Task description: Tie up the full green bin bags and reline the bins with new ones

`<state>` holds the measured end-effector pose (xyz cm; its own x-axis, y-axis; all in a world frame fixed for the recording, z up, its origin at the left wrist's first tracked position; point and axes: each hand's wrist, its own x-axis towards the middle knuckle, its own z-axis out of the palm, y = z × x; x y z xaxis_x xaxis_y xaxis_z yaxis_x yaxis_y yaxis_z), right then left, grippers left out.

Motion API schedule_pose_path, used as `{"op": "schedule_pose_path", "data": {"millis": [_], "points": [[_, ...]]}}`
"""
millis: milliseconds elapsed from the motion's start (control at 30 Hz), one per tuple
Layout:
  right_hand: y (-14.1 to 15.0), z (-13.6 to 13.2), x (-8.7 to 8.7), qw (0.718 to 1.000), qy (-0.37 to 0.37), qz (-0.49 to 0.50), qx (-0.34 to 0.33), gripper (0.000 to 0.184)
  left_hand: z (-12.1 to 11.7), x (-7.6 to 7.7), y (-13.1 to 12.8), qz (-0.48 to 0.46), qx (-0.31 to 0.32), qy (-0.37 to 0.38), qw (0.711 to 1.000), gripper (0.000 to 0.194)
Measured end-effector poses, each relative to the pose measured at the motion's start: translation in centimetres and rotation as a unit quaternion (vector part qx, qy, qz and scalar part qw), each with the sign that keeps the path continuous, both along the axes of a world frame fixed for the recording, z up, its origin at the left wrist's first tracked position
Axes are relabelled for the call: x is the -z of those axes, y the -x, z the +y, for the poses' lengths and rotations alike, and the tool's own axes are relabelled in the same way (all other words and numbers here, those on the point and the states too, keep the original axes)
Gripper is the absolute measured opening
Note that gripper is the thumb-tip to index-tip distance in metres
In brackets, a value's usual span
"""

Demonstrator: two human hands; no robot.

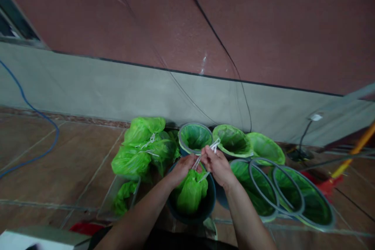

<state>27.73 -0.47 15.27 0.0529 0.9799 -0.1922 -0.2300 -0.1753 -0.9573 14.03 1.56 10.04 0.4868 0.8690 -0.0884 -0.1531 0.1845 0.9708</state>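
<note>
A green drawstring garbage bag (189, 197) sits gathered inside a dark round bin (211, 203) in front of me. Its white drawstring (215, 144) runs between my two hands above the gathered neck. My left hand (186, 166) pinches the string close to the neck. Slightly higher, my right hand (216, 165) is closed on the string, with white loops sticking out past the fingers. To the left, several tied green bags (131, 160) with white knots are piled against the wall.
Bins lined with green bags, such as this one (195, 136), stand at the right. Two loose grey rings (265, 185) lie over the front bins. A clear box (109, 197) holds more green bags. A blue hose (43, 115) crosses the tiled floor; a yellow pole (354, 150) leans right.
</note>
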Motion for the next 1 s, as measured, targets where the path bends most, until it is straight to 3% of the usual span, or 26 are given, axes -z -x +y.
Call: {"op": "schedule_pose_path", "data": {"millis": [100, 200, 400, 467, 633, 700, 833, 1000], "points": [[-1.9, 0.2, -0.5, 0.996, -0.004, 0.066, 0.063, 0.042, -0.1, -0.2, 0.2, 0.062, 0.056, -0.071, 0.994, 0.048], [-2.8, 0.2, -0.8, 0.992, -0.005, 0.076, 0.102, 0.043, -0.2, -0.5, -0.1, 0.112, 0.077, -0.084, 0.987, 0.031], [-1.3, 0.3, -0.7, 0.98, -0.027, 0.018, 0.197, 0.045, 0.0, 0.4, -1.2, 0.178, -0.009, -0.023, 0.984, 0.027], [-0.3, 0.5, -0.3, 0.975, -0.054, 0.034, 0.211, 0.046, -0.1, 0.6, -1.4, 0.194, -0.004, -0.02, 0.981, 0.027], [0.8, 1.0, 0.4, 0.98, -0.098, 0.034, 0.168, 0.044, -1.1, -0.6, -1.3, 0.184, 0.202, -0.12, 0.954, 0.02], [0.6, 1.2, 0.3, 0.979, -0.092, 0.044, 0.175, 0.043, -1.5, -1.3, -1.1, 0.186, 0.245, -0.15, 0.94, 0.019], [0.2, 1.3, 0.1, 0.979, -0.068, 0.067, 0.182, 0.046, -1.7, -1.9, -0.9, 0.218, 0.252, -0.199, 0.922, 0.02], [-0.6, 0.7, 0.5, 0.995, 0.022, 0.032, 0.093, 0.048, -1.4, -1.3, -1.4, 0.252, 0.199, -0.17, 0.932, 0.027]]}}
